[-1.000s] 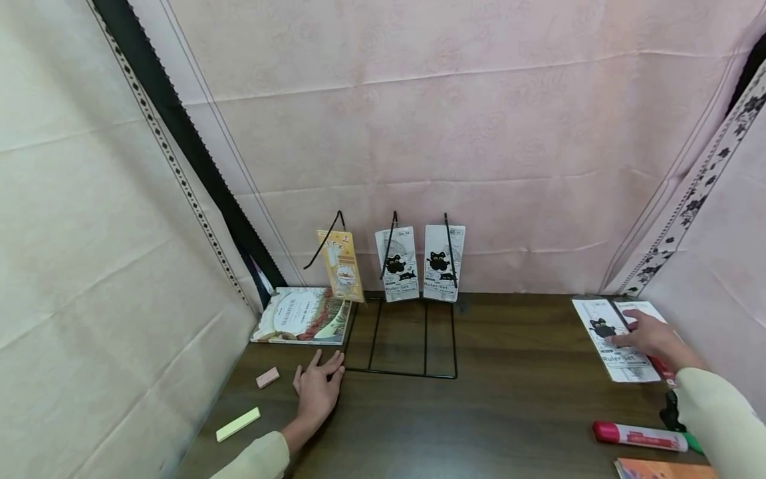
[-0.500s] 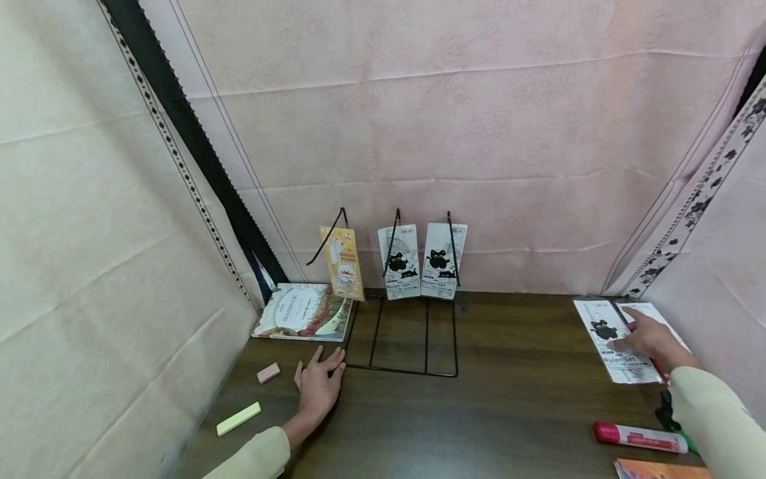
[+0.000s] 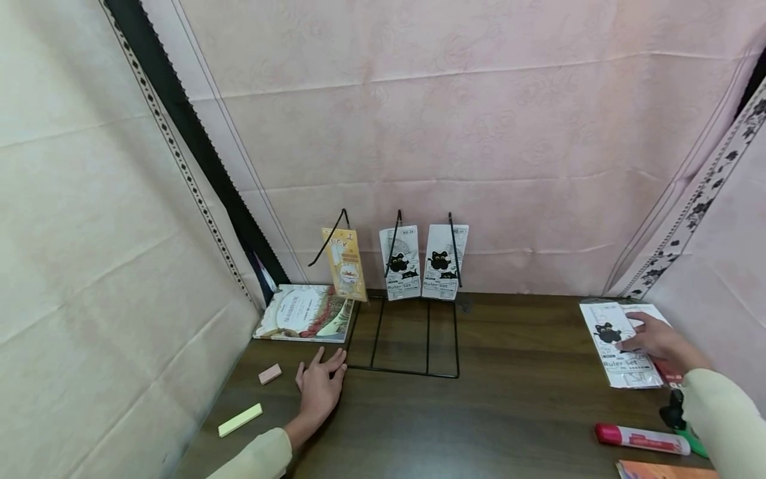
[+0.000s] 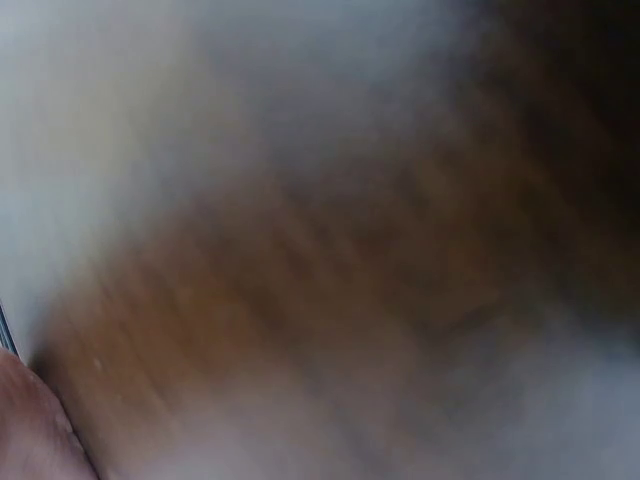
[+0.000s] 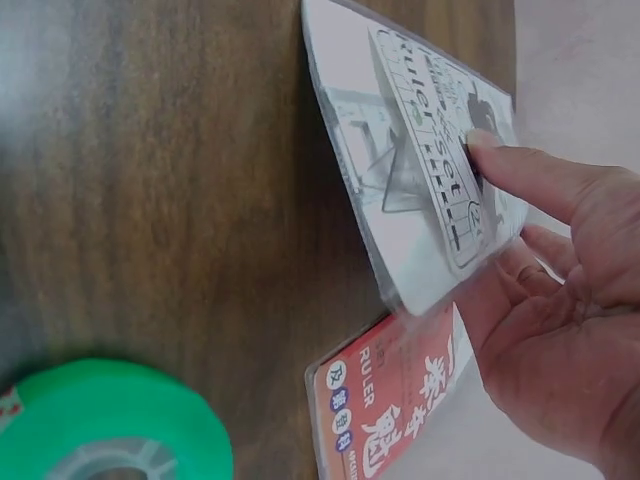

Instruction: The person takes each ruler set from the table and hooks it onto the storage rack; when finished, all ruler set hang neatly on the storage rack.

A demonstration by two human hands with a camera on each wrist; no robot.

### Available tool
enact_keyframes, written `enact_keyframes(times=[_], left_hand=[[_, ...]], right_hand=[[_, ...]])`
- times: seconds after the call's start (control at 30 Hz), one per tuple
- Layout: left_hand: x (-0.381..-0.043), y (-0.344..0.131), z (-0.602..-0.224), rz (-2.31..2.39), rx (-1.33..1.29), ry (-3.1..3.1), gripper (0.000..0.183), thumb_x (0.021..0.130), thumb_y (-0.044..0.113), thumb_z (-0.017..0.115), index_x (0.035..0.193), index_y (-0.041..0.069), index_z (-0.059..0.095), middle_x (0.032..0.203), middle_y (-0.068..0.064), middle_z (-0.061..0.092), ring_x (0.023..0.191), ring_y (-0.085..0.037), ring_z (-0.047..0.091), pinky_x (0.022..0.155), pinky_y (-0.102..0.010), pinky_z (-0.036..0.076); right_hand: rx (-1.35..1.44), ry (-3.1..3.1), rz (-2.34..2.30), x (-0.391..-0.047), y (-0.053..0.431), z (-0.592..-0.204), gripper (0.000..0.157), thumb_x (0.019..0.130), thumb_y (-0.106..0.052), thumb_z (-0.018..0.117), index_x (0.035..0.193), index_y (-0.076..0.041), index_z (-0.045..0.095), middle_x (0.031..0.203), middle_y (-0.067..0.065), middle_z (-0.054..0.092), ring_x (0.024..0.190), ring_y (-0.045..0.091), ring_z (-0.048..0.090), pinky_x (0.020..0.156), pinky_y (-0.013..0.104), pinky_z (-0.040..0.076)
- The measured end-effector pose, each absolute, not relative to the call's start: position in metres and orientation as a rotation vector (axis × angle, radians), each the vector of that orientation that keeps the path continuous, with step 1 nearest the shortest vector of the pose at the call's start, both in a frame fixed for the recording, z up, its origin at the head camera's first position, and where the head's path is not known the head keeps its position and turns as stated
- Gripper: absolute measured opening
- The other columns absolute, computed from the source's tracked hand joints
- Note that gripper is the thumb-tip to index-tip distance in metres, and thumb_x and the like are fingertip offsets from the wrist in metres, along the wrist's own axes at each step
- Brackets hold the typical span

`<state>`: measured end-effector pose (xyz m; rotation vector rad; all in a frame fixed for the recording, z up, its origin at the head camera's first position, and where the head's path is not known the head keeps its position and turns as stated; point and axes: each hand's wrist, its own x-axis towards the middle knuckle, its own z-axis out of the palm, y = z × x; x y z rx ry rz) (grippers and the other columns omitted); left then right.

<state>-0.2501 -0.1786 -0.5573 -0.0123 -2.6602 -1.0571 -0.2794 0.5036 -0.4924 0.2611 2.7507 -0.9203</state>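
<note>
At the right, my right hand pinches a white ruler set packet with a black cat print, thumb on its face and fingers behind. The packet is tilted, one edge raised off the table in the right wrist view. A red ruler packet lies partly under it. My left hand rests on the table with extended fingers, fingertips right at the front left corner of a black wire rack. The left wrist view is blurred, showing part of a finger. On the rack's hooks hang a yellow packet and two ruler set packets.
A picture-covered book lies left of the rack. Two small blocks, pink and yellow, lie near the left hand. A red marker, a green tape roll and an orange booklet lie front right. Fabric walls surround the table.
The ruler set packet in my right hand has shifted slightly right and toward me and now overlaps the packet beside it. My left hand keeps its place at the rack.
</note>
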Motion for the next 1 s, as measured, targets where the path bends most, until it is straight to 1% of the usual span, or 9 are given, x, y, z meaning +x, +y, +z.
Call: enact_keyframes(times=[0.1, 0.23, 0.37, 0.47, 0.57, 0.6, 0.7, 0.83, 1.0], left_hand=[[-0.25, -0.179, -0.559, -1.065, -0.008, -2.664, 0.034, 0.09, 0.02, 0.067, 0.124, 0.018, 0.066, 0.128, 0.005, 0.064, 0.142, -0.029, 0.038, 0.112, -0.066, 0.005], [-0.25, -0.179, -0.56, -1.064, -0.012, -2.66, 0.034, 0.09, 0.02, 0.067, 0.124, 0.018, 0.066, 0.128, 0.004, 0.064, 0.142, -0.029, 0.038, 0.111, -0.066, 0.006], [-0.251, -0.179, -0.559, -1.058, -0.016, -2.658, 0.034, 0.091, 0.02, 0.067, 0.125, 0.018, 0.066, 0.129, 0.004, 0.064, 0.142, -0.029, 0.038, 0.111, -0.066, 0.006], [-0.253, -0.179, -0.559, -1.054, -0.017, -2.658, 0.034, 0.091, 0.02, 0.066, 0.125, 0.018, 0.066, 0.129, 0.004, 0.064, 0.142, -0.029, 0.038, 0.111, -0.066, 0.006], [-0.253, -0.178, -0.558, -1.052, -0.015, -2.658, 0.034, 0.091, 0.019, 0.066, 0.125, 0.017, 0.066, 0.129, 0.004, 0.064, 0.142, -0.029, 0.038, 0.111, -0.067, 0.005], [-0.253, -0.178, -0.557, -1.053, -0.015, -2.658, 0.034, 0.091, 0.019, 0.066, 0.125, 0.017, 0.066, 0.129, 0.004, 0.064, 0.142, -0.029, 0.038, 0.111, -0.067, 0.005], [-0.253, -0.177, -0.557, -1.055, -0.021, -2.655, 0.034, 0.091, 0.02, 0.066, 0.125, 0.017, 0.066, 0.129, 0.004, 0.064, 0.142, -0.029, 0.038, 0.111, -0.067, 0.005], [-0.252, -0.178, -0.557, -1.059, -0.024, -2.647, 0.034, 0.091, 0.019, 0.066, 0.125, 0.017, 0.066, 0.129, 0.004, 0.064, 0.142, -0.029, 0.038, 0.111, -0.067, 0.006], [-0.249, -0.179, -0.559, -1.067, -0.013, -2.652, 0.034, 0.09, 0.019, 0.067, 0.125, 0.017, 0.066, 0.129, 0.003, 0.064, 0.142, -0.029, 0.038, 0.112, -0.066, 0.005]], right_hand=[[0.197, 2.823, -0.897, -0.277, 0.506, -0.49, 0.099, 0.077, -0.025, 0.078, 0.141, 0.018, 0.017, 0.114, 0.042, 0.046, 0.094, 0.039, 0.056, 0.072, 0.032, 0.044], [0.168, 2.83, -0.895, -0.276, 0.509, -0.489, 0.093, 0.081, -0.022, 0.074, 0.141, 0.018, 0.017, 0.114, 0.041, 0.048, 0.094, 0.036, 0.057, 0.074, 0.033, 0.043], [0.147, 2.815, -0.943, -0.275, 0.512, -0.491, 0.085, 0.084, -0.015, 0.069, 0.141, 0.019, 0.016, 0.115, 0.04, 0.05, 0.088, 0.024, 0.059, 0.072, 0.028, 0.043], [0.148, 2.804, -0.98, -0.273, 0.513, -0.492, 0.079, 0.086, -0.012, 0.065, 0.142, 0.018, 0.018, 0.118, 0.041, 0.05, 0.09, 0.023, 0.06, 0.073, 0.029, 0.044], [0.165, 2.81, -1.003, -0.269, 0.512, -0.49, 0.076, 0.087, -0.012, 0.063, 0.143, 0.016, 0.02, 0.124, 0.043, 0.047, 0.098, 0.038, 0.06, 0.078, 0.039, 0.046], [0.175, 2.813, -1.003, -0.268, 0.511, -0.489, 0.076, 0.087, -0.013, 0.063, 0.144, 0.015, 0.02, 0.127, 0.044, 0.045, 0.103, 0.044, 0.058, 0.08, 0.042, 0.046], [0.177, 2.838, -1.016, -0.264, 0.507, -0.485, 0.077, 0.087, -0.015, 0.063, 0.145, 0.013, 0.021, 0.131, 0.046, 0.039, 0.113, 0.055, 0.049, 0.084, 0.052, 0.045], [0.19, 2.84, -1.033, -0.261, 0.499, -0.48, 0.077, 0.089, -0.019, 0.062, 0.148, 0.009, 0.021, 0.135, 0.046, 0.035, 0.118, 0.059, 0.043, 0.085, 0.057, 0.044], [0.23, 2.876, -0.987, -0.256, 0.488, -0.475, 0.074, 0.09, -0.026, 0.062, 0.146, 0.008, 0.027, 0.138, 0.043, 0.036, 0.121, 0.059, 0.041, 0.085, 0.057, 0.044]])
